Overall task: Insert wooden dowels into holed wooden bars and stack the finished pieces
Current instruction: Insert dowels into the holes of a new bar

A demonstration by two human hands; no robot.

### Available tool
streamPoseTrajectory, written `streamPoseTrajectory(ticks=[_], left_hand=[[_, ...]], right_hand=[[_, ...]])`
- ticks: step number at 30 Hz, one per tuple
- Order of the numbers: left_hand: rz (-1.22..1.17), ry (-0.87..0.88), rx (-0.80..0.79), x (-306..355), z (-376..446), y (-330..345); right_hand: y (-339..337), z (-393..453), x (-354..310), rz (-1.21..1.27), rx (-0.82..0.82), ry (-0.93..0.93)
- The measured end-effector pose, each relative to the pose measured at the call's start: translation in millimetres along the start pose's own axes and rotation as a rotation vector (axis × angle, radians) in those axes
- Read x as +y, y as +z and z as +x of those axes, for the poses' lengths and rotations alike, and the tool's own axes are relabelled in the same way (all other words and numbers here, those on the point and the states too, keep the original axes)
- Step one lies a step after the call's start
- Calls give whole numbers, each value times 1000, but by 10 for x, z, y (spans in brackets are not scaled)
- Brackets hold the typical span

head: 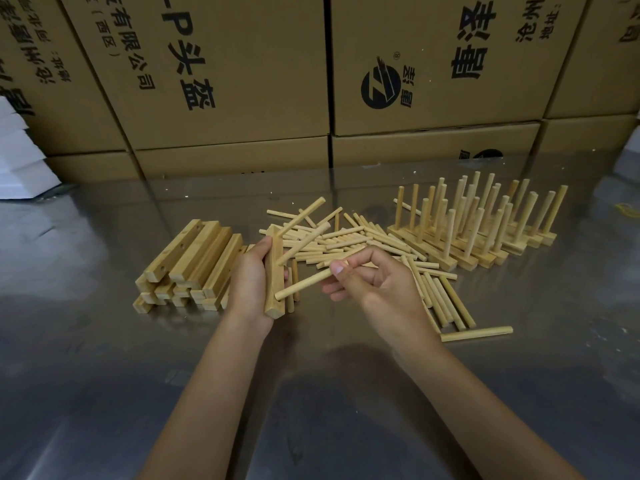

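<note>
The left hand [254,282] grips a bar [276,277] (two dowels in), the right hand [374,282] pinches the third dowel [304,287] at its hole; many bars [188,265] remain.

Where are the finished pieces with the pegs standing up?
The finished pale wooden bars with upright dowels stand on the shiny metal table, right of centre, just beyond the loose dowel pile and before the cardboard boxes.

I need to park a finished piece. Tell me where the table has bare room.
Bare steel table lies in front of both forearms, left of the blank bars, and right of the finished pieces. The middle is crowded: loose dowels fill the gap between bars and finished pieces, behind the hands.
</note>
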State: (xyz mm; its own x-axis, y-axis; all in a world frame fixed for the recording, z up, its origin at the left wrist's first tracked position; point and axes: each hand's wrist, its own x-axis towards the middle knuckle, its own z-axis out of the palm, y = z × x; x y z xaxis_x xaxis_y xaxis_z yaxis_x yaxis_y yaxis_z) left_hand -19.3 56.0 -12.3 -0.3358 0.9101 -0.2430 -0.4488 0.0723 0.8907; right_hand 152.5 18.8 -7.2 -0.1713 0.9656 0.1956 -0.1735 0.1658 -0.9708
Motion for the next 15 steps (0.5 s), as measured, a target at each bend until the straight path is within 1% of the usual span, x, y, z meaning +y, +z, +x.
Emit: streamPoseTrajectory(ticks=[3,4,5,6,8,12,14,15], left_hand=[[30,-2,-48,-28,-16,30],[33,-3,-60,-34,-22,38],[36,-1,-64,-39,-24,43],[41,6,-63,-42,-25,46],[53,20,-54,-40,-27,42],[79,9,-42,-40,-34,41],[87,26,-18,-44,-50,65],[105,46,-6,-54,-53,79]], right_hand=[[23,-2,-19,222,-34,71],[18,3,-25,266,-22,89],[3,10,-22,260,2,101],[-10,11,-15,196,15,106],[0,-13,12,-21,-39,72],[145,-119,70,-550,-191,-218],[194,-149,93,-699,-225,-269],[201,-155,94,-727,-228,-279]])
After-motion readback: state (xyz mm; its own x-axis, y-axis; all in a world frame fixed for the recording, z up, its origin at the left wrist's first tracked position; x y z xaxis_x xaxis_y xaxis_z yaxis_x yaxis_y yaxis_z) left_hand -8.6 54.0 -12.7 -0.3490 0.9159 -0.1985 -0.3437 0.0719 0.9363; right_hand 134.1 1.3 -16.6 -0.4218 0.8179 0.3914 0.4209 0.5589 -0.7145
